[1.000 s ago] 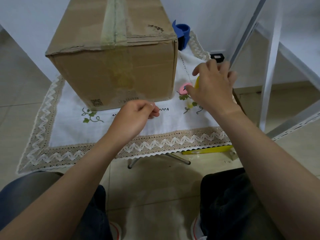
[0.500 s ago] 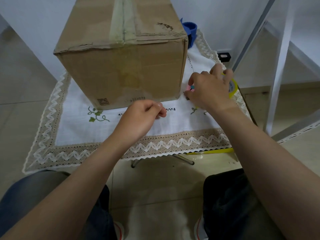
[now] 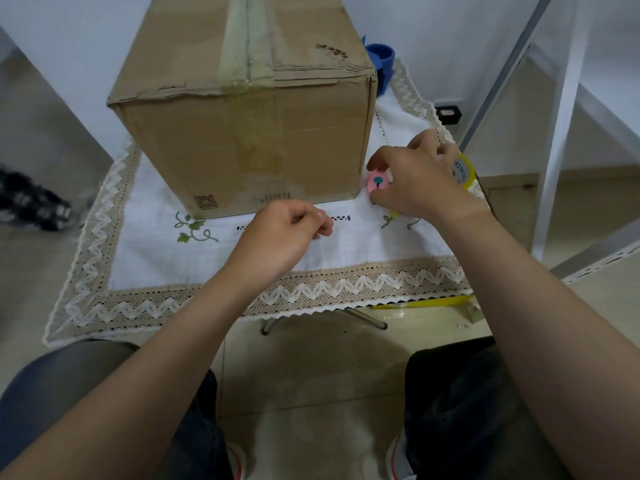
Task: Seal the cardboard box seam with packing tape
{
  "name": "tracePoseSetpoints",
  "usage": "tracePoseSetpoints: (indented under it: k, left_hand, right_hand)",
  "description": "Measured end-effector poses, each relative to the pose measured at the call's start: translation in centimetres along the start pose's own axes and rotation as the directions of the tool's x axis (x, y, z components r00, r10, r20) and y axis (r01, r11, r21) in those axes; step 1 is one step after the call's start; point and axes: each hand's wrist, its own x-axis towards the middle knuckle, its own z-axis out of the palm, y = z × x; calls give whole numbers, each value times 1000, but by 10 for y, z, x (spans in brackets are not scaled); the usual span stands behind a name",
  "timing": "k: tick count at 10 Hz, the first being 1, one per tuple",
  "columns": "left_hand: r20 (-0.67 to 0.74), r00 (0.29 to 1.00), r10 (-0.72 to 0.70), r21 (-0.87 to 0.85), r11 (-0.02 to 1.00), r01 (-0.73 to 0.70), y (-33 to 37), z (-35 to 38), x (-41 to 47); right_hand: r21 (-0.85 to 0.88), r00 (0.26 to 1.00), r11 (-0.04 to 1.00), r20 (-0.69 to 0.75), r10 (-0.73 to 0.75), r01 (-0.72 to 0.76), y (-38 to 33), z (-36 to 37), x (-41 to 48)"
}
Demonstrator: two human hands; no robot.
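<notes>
A tall brown cardboard box (image 3: 249,140) stands on the cloth-covered table, its top seam (image 3: 246,46) running away from me under old, worn tape. To the right of the box, my right hand (image 3: 419,181) lies over a yellow-rimmed packing tape roll (image 3: 463,171) and grips it. Its thumb and forefinger flank a small pink piece (image 3: 377,181) by the box's lower right corner. My left hand (image 3: 284,233) rests on the cloth in front of the box with curled fingers, and nothing shows in them.
A white cloth with a lace border (image 3: 194,303) covers the small table. A blue object (image 3: 381,58) sits behind the box at the right. A white metal frame (image 3: 561,140) stands to the right. My knees are below the table's front edge.
My right hand has come down from above the roll and closed over it, with thumb and forefinger now around the pink piece. My left hand has stayed in place.
</notes>
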Motion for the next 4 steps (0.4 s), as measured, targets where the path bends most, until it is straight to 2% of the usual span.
tracePoseSetpoints:
  k: [2,4]
  left_hand:
    - [5,1000,-1,9,1000,1,-1,0,1]
    - [-14,1000,-13,26,1000,13,0,1,1]
  right_hand:
    - [-27,999,1000,39,-4,5,2,0,1]
    - [17,999,1000,32,1,-2,2,0,1]
